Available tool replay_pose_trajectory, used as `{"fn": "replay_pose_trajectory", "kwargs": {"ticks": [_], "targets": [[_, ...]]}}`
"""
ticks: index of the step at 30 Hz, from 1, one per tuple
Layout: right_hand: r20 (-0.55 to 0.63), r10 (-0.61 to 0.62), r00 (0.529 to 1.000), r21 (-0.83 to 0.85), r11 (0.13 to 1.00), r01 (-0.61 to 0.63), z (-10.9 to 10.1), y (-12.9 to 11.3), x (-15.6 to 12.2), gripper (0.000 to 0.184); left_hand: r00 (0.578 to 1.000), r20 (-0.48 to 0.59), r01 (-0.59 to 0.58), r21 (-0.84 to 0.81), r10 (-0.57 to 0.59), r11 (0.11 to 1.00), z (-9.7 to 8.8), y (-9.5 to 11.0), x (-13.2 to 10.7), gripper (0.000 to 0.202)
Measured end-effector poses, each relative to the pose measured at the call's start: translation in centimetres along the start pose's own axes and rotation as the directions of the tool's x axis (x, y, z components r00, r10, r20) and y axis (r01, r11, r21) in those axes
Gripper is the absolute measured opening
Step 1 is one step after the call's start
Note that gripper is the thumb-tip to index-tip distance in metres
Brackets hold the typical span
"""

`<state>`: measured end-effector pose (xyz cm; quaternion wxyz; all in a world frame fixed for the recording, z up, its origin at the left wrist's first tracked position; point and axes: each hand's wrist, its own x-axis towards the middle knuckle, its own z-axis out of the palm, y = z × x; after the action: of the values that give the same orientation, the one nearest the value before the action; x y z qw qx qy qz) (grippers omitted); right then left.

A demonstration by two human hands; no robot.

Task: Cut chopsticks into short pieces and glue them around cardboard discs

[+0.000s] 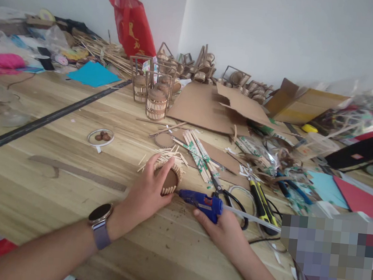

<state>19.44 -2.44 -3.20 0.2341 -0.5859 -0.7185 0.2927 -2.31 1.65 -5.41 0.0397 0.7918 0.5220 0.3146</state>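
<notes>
My left hand (147, 187), with a watch on its wrist, grips a small round basket (171, 179) made of a brown cardboard disc ringed by short upright wooden sticks. Its fingers reach over the far rim while the thumb presses the near side. My right hand (225, 232) is wrapped round a blue glue gun (198, 199), whose nozzle points left and meets or nearly meets the basket's right edge. A long translucent glue stick (254, 218) sticks out of the gun's back. Loose short sticks (180, 157) lie scattered just behind the basket.
Scissors (219, 189) and a yellow-black cutter (261, 204) lie right of the glue gun. Green-printed stick packets (201, 157) lie beyond. Finished little baskets in frames (157, 104) stand farther back. A tape ring (101, 137) holds brown discs. Flat cardboard (196, 105) covers the back middle.
</notes>
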Motion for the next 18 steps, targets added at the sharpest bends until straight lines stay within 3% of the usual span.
{"fn": "replay_pose_trajectory", "kwargs": {"ticks": [7,12,15,18], "targets": [[-0.013,0.019,1.000,0.060,0.998,-0.019,0.2,0.1,0.1,0.044,1.000,-0.006,-0.007,0.000,0.007,1.000,0.0,-0.1,0.0,0.095],[-0.044,0.110,0.993,0.156,0.982,-0.102,-1.6,0.2,0.2,0.043,1.000,-0.001,-0.005,-0.001,0.005,1.000,0.0,-0.1,0.0,0.096],[0.165,0.154,0.974,0.253,0.948,-0.193,-3.3,0.5,0.0,0.051,1.000,-0.001,-0.001,-0.001,0.001,1.000,0.0,-0.1,-0.1,0.096],[0.417,0.194,0.888,0.316,0.885,-0.342,-4.5,0.8,-0.2,0.059,1.000,0.000,0.000,0.001,0.000,1.000,0.0,-0.2,-0.1,0.096]]}}
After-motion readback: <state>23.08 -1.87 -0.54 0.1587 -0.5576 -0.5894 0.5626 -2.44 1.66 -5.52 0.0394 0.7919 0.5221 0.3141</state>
